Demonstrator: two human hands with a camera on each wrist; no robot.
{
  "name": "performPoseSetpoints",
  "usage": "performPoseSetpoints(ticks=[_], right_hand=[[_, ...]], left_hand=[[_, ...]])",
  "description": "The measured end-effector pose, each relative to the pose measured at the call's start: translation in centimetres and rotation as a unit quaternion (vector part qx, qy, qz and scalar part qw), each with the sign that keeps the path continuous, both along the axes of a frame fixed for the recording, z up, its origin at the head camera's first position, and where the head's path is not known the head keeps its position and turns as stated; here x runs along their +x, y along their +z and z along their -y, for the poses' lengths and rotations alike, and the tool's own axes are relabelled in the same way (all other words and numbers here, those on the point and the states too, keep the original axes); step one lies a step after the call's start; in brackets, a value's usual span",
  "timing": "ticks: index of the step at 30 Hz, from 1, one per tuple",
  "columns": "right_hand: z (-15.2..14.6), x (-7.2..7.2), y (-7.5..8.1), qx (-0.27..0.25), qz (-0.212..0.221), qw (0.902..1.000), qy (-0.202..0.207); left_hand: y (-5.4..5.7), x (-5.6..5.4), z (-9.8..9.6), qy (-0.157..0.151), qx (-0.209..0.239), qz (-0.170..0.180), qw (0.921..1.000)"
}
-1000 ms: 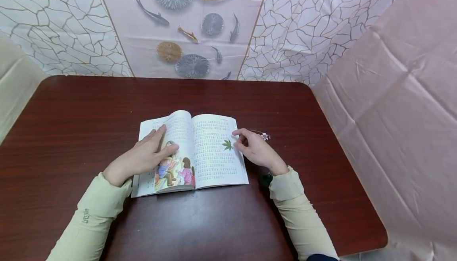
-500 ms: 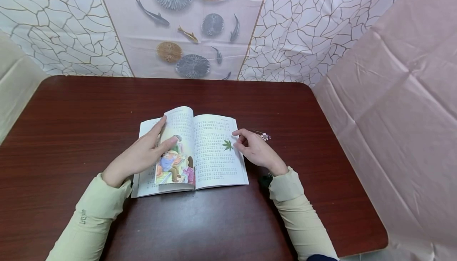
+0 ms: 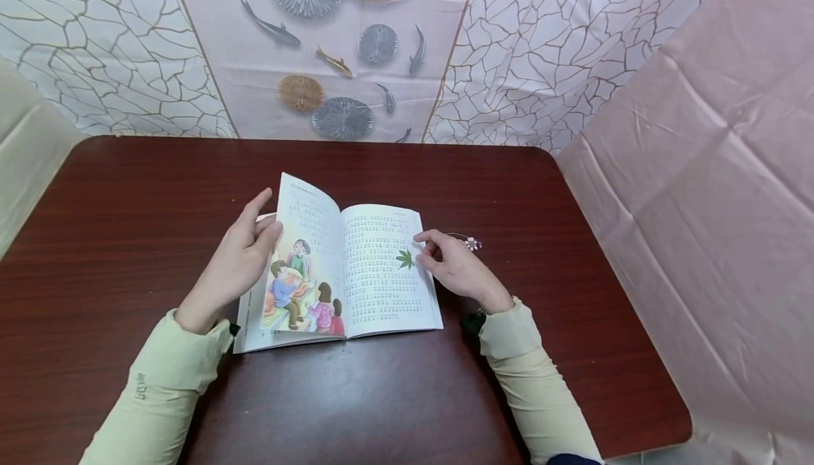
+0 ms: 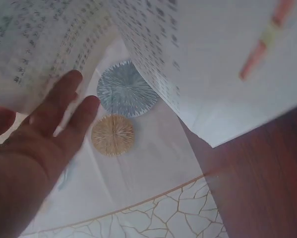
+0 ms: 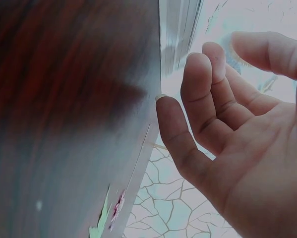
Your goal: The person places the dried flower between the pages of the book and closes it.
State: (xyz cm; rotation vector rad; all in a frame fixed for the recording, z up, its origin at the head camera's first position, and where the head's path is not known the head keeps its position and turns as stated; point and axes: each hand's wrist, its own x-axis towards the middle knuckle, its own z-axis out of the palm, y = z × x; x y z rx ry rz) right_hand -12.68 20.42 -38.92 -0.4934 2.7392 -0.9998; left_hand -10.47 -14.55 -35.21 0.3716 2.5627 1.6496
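An open book (image 3: 381, 288) lies on the table, with a maple-like green leaf (image 3: 405, 259) on its right page. One left leaf, an illustrated page (image 3: 299, 267), stands raised and slanted. At its outer edge is my left hand (image 3: 235, 249); the thumb tip touches the edge in the head view and the forefinger reaches past it. In the left wrist view the left fingers (image 4: 71, 91) are fairly straight beside a printed page (image 4: 34, 54). My right hand (image 3: 461, 267) rests at the right page's outer edge, fingers loosely bent and holding nothing in the right wrist view.
A thin string with a small beaded charm (image 3: 473, 243) lies just beyond my right hand on the dark red table (image 3: 159, 196). Next to the charm, the right wrist view shows a green leaf-shaped piece (image 5: 102, 215). A patterned cloth (image 3: 343, 69) hangs behind the table.
My left hand has slid left and away from the page's face to its edge. The illustrated page has risen and opened out leftward. My right hand has stayed in place.
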Motion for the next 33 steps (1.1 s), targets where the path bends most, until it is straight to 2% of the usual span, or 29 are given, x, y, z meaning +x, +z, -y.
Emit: performPoseSetpoints(ticks=[3,7,11,16,20,25,33], right_hand=[[-0.1,0.1,0.0,0.000,0.001,1.0000,-0.002],[-0.3,0.2,-0.1,0.000,0.001,1.0000,-0.004],[-0.4,0.4,0.0,-0.003,0.001,1.0000,-0.003],[-0.5,0.6,0.1,-0.004,0.003,1.0000,-0.006],[-0.7,0.6,0.3,-0.003,0.002,1.0000,-0.007],[-1.0,0.7,0.5,-0.001,-0.002,1.0000,-0.006],[-1.8,0.9,0.3,-0.005,-0.003,0.9998,-0.017]], left_hand=[[0.1,0.0,0.0,0.031,-0.006,0.013,0.9994],[0.0,-0.1,-0.1,0.062,-0.028,0.049,0.9965],[-0.3,-0.3,-0.3,0.080,-0.035,0.072,0.9936],[-0.7,-0.4,-0.6,0.094,-0.019,0.072,0.9928],[-0.9,-0.5,-1.0,0.095,0.010,0.071,0.9928],[-1.1,-0.7,-1.7,0.082,0.049,0.087,0.9916],[-0.8,-1.0,-3.1,0.068,0.084,0.101,0.9890]])
